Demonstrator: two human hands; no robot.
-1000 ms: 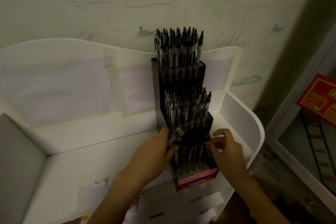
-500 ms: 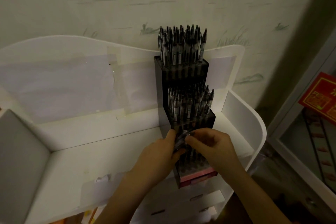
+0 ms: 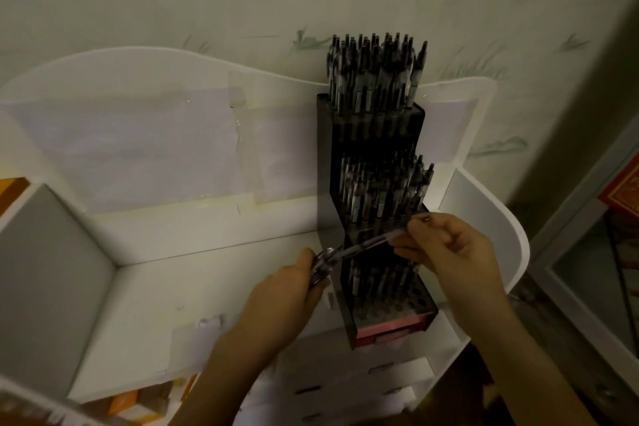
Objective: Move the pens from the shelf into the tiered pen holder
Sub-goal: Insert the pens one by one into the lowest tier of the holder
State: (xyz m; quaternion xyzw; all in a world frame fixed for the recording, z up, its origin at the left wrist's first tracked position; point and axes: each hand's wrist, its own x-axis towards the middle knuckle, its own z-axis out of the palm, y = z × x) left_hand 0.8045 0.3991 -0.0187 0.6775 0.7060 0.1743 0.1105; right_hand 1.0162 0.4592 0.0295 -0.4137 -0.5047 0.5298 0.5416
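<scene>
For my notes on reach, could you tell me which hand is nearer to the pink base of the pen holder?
Right. The right hand hovers just above the pink base, slightly right; the left hand sits off to its left, beside the holder.

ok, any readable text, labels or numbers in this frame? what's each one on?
None can be read.
Red sign at the right edge: gold markings, cropped and too blurred to read.
Orange boxes under the white shelf: print too blurred to read.
Pens in the black pen holder: no legible print.
Pen held between the left hand and the right hand: motion-blurred, no legible print.
</scene>
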